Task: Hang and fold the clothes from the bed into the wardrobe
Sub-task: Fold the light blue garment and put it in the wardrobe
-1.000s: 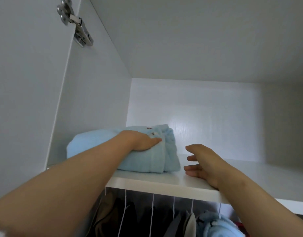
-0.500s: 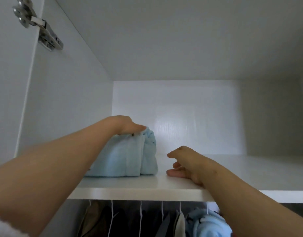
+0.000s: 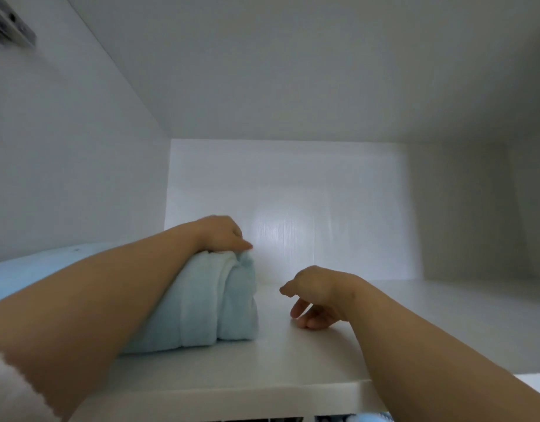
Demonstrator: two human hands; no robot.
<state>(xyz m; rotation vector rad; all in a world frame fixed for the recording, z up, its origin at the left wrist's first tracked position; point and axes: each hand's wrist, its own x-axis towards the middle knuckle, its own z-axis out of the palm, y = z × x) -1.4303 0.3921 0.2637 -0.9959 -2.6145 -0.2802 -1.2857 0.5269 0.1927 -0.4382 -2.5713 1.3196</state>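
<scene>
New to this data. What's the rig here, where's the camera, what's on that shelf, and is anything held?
No machine: a person's two bare hands, filmed by one wide-angle camera worn on the head. It looks into a white wardrobe compartment. On the shelf lies a folded light blue garment. The left hand sits on top, fingers curled into the fabric. The right hand holds nothing; its loosely curled fingers touch the shelf beside the garment, apart from it.
</scene>
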